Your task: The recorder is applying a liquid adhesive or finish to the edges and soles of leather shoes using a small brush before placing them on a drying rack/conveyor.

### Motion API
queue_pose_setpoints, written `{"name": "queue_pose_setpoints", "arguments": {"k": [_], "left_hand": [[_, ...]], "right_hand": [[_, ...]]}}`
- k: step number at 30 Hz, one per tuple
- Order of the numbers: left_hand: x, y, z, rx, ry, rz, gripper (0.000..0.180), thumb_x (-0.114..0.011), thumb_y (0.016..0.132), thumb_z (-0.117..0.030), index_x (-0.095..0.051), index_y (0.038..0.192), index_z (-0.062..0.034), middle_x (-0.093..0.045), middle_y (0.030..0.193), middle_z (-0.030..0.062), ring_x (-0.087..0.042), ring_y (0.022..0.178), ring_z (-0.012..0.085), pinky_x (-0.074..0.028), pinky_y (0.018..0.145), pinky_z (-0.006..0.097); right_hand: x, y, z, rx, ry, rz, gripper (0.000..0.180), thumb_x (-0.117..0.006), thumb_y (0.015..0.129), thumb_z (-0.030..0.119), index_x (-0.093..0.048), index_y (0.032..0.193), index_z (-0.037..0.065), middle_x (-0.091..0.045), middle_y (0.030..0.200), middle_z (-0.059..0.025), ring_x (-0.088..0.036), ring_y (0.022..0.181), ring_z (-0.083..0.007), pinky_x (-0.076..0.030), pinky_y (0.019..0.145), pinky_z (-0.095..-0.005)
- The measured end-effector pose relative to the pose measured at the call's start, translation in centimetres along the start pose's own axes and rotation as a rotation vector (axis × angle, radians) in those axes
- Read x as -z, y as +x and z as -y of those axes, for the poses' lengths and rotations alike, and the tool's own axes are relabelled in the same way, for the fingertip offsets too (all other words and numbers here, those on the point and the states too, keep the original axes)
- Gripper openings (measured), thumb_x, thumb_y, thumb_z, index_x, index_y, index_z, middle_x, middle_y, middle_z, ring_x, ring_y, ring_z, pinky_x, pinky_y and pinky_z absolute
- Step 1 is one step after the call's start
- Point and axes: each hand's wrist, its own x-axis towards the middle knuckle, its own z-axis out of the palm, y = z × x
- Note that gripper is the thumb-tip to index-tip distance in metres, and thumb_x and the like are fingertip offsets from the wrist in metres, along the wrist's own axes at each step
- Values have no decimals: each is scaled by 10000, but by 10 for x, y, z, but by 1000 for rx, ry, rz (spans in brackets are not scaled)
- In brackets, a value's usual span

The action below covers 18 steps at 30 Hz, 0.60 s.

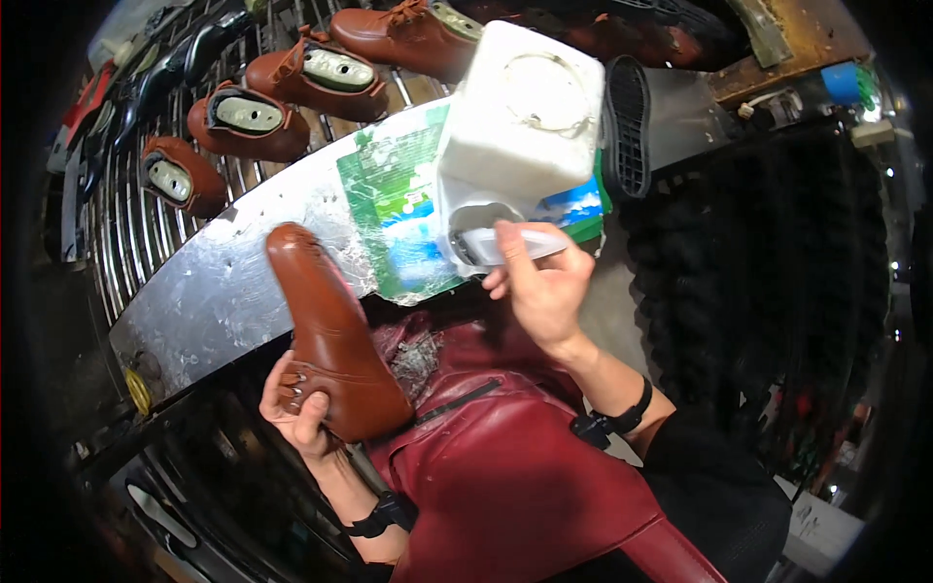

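My left hand [296, 413] grips a brown leather shoe [335, 335] by its laced part. The shoe stands on end over my lap, its narrower end up near the metal table edge and its broader end against my red apron. My right hand [544, 282] pinches a pale, whitish tool [515, 245], perhaps a brush handle. One end of that tool is at the round opening in the lower part of a white plastic container [520, 112]; what lies inside is hidden. The container rests on a green and blue printed sheet [389, 175] spotted with white residue.
Several brown shoes on lasts [316, 73] line a metal bar rack [126, 233] at the far left. Right of the container lies a black sole [627, 126]. The scuffed metal tabletop [233, 272] curves across the middle. A blue cylindrical object [844, 85] sits at the far right.
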Motion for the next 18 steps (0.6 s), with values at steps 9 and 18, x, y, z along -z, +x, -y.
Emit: {"name": "queue_pose_setpoints", "arguments": {"k": [9, 18], "left_hand": [[-18, -20, -28, 89, 70, 154, 684, -881, 700, -242, -684, 1252, 110, -767, 1042, 168, -744, 943, 229, -575, 907, 347], [-25, -16, -21, 162, -239, 234, 692, -843, 794, -313, -626, 1302, 105, -724, 1181, 212, -731, 1054, 303, -582, 973, 420]], "right_hand": [[-8, 24, 43, -376, 623, 331, 204, -664, 1001, 199, -669, 970, -3, -719, 779, -160, -664, 513, -240, -480, 393, -316], [-3, -41, 58, -91, 310, 526, 153, -691, 944, 53, -675, 899, -92, -731, 888, -213, -657, 585, -157, -527, 506, -270]]}}
